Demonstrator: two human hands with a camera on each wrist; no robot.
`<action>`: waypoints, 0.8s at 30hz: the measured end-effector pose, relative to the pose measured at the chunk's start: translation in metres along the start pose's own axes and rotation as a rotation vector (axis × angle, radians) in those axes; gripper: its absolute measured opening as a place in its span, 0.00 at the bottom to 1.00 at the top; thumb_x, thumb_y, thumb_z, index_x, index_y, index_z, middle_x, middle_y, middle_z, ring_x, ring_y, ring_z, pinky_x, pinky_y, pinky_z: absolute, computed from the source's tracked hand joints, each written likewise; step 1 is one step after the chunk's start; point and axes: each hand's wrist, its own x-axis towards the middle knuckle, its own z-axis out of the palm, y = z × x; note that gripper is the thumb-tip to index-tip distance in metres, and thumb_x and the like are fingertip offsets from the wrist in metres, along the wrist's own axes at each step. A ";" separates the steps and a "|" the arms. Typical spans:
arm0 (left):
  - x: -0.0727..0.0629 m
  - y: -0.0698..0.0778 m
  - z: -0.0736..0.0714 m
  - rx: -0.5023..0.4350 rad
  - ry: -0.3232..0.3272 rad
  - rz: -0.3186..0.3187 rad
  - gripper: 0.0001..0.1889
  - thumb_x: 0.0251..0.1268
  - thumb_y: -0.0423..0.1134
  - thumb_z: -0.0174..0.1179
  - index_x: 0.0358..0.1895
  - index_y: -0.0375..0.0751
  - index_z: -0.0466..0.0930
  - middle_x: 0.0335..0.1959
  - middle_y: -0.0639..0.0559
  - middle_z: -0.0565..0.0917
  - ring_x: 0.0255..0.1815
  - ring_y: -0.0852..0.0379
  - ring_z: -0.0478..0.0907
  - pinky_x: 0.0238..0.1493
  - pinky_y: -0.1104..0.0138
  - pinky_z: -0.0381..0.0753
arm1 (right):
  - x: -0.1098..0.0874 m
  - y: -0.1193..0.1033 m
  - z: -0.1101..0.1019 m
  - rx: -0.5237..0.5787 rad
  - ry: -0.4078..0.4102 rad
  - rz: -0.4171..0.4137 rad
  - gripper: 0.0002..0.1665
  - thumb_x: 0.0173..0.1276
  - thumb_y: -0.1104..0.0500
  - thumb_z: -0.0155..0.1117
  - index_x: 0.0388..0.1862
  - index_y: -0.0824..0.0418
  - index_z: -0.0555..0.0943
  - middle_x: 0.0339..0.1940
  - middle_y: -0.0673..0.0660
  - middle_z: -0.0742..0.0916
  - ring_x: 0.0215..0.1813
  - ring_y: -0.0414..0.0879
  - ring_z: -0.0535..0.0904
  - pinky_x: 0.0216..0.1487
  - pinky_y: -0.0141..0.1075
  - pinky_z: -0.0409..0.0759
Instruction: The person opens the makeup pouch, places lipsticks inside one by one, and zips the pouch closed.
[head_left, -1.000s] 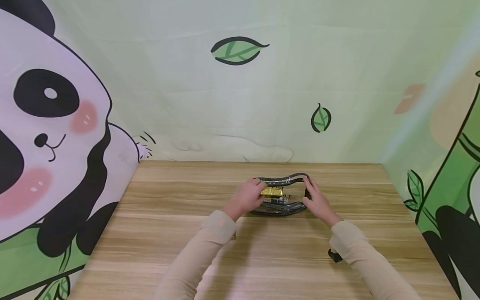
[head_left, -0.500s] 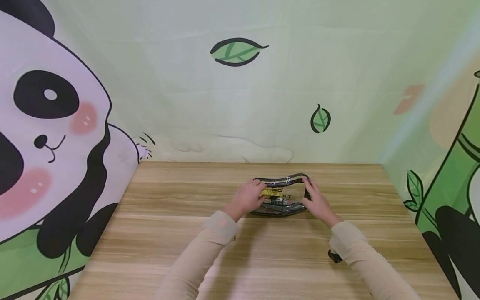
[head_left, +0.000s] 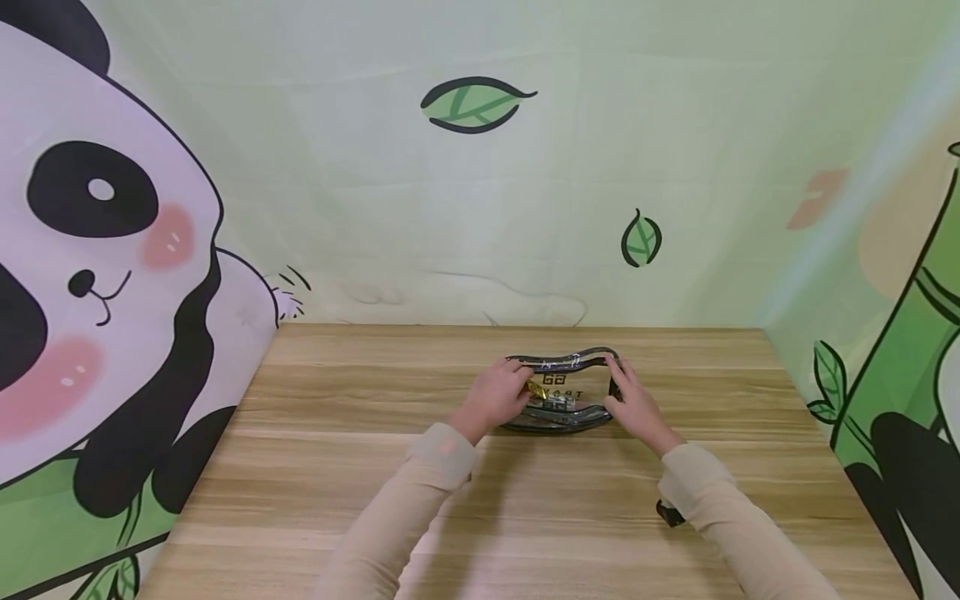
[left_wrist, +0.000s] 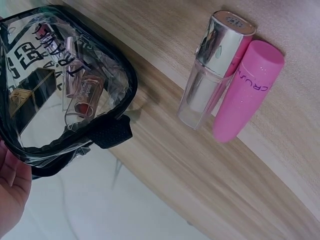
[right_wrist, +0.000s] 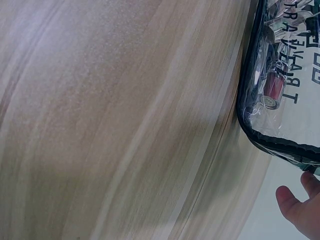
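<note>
A clear pouch with black trim and printed lettering [head_left: 581,390] lies near the table's back edge. My left hand [head_left: 495,392] grips its left end, and my right hand [head_left: 633,402] holds the right end between fingers and thumb. Through the plastic in the left wrist view I see a black-and-gold lipstick case [left_wrist: 33,95], a clear tube with a reddish end [left_wrist: 85,100] and a slimmer pinkish tube [left_wrist: 73,70]. The right wrist view catches only the right hand's fingertips [right_wrist: 295,200] beside the pouch's corner.
On the wooden table [head_left: 337,400], a lip gloss with a silver cap [left_wrist: 212,70] lies against a pink tube [left_wrist: 248,90]; my left arm covers them in the head view. A small black thing [head_left: 670,512] shows beside the right sleeve. A panda-print cloth [head_left: 337,167] hangs behind.
The gold case has slid and turned inside the pouch, to the left near my left hand, uncovering more printed lettering. Both hands have stayed in nearly the same place.
</note>
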 end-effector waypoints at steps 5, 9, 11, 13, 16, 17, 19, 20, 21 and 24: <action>-0.001 0.001 -0.001 -0.002 -0.005 -0.010 0.16 0.60 0.44 0.53 0.50 0.45 0.74 0.47 0.53 0.77 0.50 0.57 0.73 0.53 0.67 0.73 | 0.000 0.000 0.000 0.007 0.004 -0.003 0.44 0.57 0.61 0.46 0.71 0.48 0.41 0.72 0.62 0.45 0.61 0.63 0.60 0.34 0.39 0.67; -0.001 0.001 -0.001 -0.001 0.003 -0.011 0.16 0.60 0.44 0.53 0.50 0.45 0.75 0.48 0.53 0.77 0.50 0.57 0.73 0.54 0.67 0.72 | 0.000 0.001 0.001 0.024 0.001 0.000 0.44 0.57 0.62 0.46 0.71 0.47 0.41 0.72 0.61 0.45 0.57 0.62 0.62 0.26 0.34 0.64; -0.001 0.000 0.000 0.004 0.013 -0.005 0.15 0.59 0.44 0.53 0.49 0.45 0.75 0.46 0.53 0.78 0.48 0.57 0.73 0.53 0.67 0.72 | 0.000 0.001 0.001 0.029 -0.002 0.000 0.44 0.57 0.62 0.46 0.71 0.47 0.41 0.72 0.62 0.45 0.57 0.62 0.62 0.24 0.33 0.64; -0.001 0.000 0.002 0.013 0.027 0.004 0.15 0.59 0.44 0.54 0.49 0.45 0.75 0.45 0.54 0.78 0.47 0.58 0.73 0.53 0.67 0.72 | 0.000 0.001 0.001 0.028 -0.003 0.001 0.44 0.57 0.61 0.46 0.71 0.48 0.41 0.72 0.62 0.45 0.58 0.63 0.62 0.25 0.34 0.64; -0.002 -0.001 0.003 0.022 0.051 0.016 0.15 0.57 0.43 0.55 0.48 0.45 0.76 0.43 0.54 0.78 0.45 0.58 0.74 0.54 0.67 0.71 | 0.000 0.002 0.001 0.019 -0.001 -0.003 0.44 0.57 0.61 0.47 0.71 0.48 0.41 0.72 0.62 0.45 0.62 0.65 0.60 0.30 0.37 0.66; -0.002 -0.001 0.004 0.024 0.059 0.020 0.14 0.57 0.42 0.56 0.47 0.45 0.76 0.43 0.54 0.79 0.45 0.58 0.74 0.54 0.67 0.71 | 0.000 0.002 0.001 0.016 0.002 -0.004 0.44 0.58 0.61 0.47 0.71 0.48 0.42 0.72 0.62 0.46 0.63 0.65 0.58 0.33 0.38 0.66; -0.002 -0.001 0.005 0.024 0.070 0.024 0.14 0.57 0.42 0.56 0.47 0.45 0.76 0.43 0.54 0.79 0.45 0.58 0.74 0.55 0.67 0.70 | 0.000 0.001 0.001 0.015 0.002 -0.007 0.44 0.58 0.61 0.47 0.71 0.48 0.42 0.72 0.62 0.46 0.64 0.66 0.57 0.36 0.40 0.67; -0.002 -0.001 0.005 0.025 0.075 0.025 0.14 0.57 0.42 0.56 0.47 0.45 0.76 0.42 0.54 0.79 0.44 0.58 0.74 0.55 0.67 0.70 | 0.000 0.001 0.001 0.015 0.001 -0.008 0.44 0.58 0.61 0.47 0.71 0.48 0.42 0.72 0.62 0.46 0.64 0.65 0.57 0.36 0.40 0.67; -0.002 -0.001 0.006 0.024 0.079 0.026 0.14 0.57 0.41 0.56 0.47 0.45 0.76 0.42 0.54 0.79 0.44 0.58 0.74 0.55 0.67 0.70 | 0.000 0.001 0.001 0.017 -0.001 -0.007 0.44 0.58 0.61 0.47 0.71 0.48 0.42 0.72 0.62 0.45 0.64 0.65 0.57 0.34 0.40 0.67; -0.002 -0.001 0.006 0.017 0.084 0.025 0.14 0.57 0.41 0.55 0.47 0.45 0.76 0.43 0.54 0.79 0.44 0.58 0.74 0.55 0.67 0.70 | 0.000 0.001 0.001 0.019 0.000 -0.006 0.44 0.57 0.61 0.47 0.71 0.48 0.42 0.72 0.61 0.45 0.64 0.65 0.57 0.35 0.40 0.67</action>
